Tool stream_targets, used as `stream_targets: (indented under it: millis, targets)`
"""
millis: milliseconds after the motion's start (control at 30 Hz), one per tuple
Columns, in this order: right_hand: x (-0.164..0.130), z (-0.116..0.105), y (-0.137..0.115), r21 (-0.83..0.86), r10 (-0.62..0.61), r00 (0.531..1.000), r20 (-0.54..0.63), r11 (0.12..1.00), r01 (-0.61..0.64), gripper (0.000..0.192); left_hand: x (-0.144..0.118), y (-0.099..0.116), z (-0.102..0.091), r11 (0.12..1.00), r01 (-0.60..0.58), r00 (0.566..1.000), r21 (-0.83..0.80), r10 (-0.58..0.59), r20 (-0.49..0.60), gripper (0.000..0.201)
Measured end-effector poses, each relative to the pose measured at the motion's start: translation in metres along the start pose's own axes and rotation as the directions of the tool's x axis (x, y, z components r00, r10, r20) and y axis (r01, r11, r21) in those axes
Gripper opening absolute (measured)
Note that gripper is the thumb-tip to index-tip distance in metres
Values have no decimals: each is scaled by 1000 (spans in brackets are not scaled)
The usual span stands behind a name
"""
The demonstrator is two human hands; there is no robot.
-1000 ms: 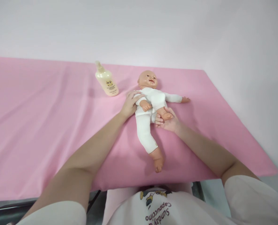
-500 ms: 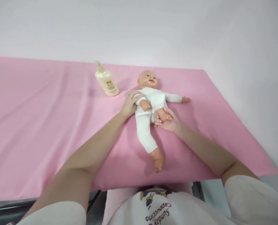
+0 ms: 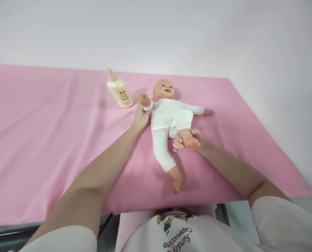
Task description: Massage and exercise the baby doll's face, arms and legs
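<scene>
A baby doll (image 3: 163, 112) with a white cloth body lies on its back, its head at the far end. My left hand (image 3: 141, 117) is closed around the doll's forearm on the left side, near the white cuff; the doll's hand sticks up above it. The fingers are partly hidden behind the arm. My right hand (image 3: 186, 140) grips the lower leg on the right side just above the foot, with that knee bent and raised. The other leg (image 3: 163, 150) lies stretched toward me, and the far arm is spread out to the right.
A pump bottle (image 3: 120, 92) of pale yellow liquid stands left of the doll. Pink cloth (image 3: 53, 140) covers the table, whose right edge slants toward me. A white wall (image 3: 145, 35) rises behind. A dark chair part (image 3: 14, 236) shows at lower left.
My left hand has drawn the doll's arm from across its chest outward to the left. My right hand has lowered the bent leg toward me, and the knee has come away from the chest.
</scene>
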State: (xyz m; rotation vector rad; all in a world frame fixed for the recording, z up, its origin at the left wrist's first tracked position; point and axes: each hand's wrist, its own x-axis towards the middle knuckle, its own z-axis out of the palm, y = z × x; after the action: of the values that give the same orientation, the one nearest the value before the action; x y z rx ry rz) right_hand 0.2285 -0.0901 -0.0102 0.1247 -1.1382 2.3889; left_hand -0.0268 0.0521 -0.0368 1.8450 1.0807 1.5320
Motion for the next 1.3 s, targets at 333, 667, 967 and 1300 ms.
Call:
stream_targets:
  millis: [333, 667, 967, 1300]
  targets:
    - [-2, -4, 5, -15, 153, 938, 311, 988, -157, 53, 5, -23, 0, 949, 174, 967, -263, -215, -137, 45]
    - [6, 1, -8, -387, 578, 731, 363, 807, -446, 38, 6, -25, -5, 954, 179, 972, -242, -209, -106, 50]
    - [6, 4, -12, -424, 604, 719, 343, 783, -455, 41, 6, -25, -4, 958, 182, 972, -221, -209, -105, 45]
    - [1, 6, -4, -272, 467, 810, 354, 880, -389, 41, 5, -19, -2, 945, 165, 969, -282, -210, -134, 42]
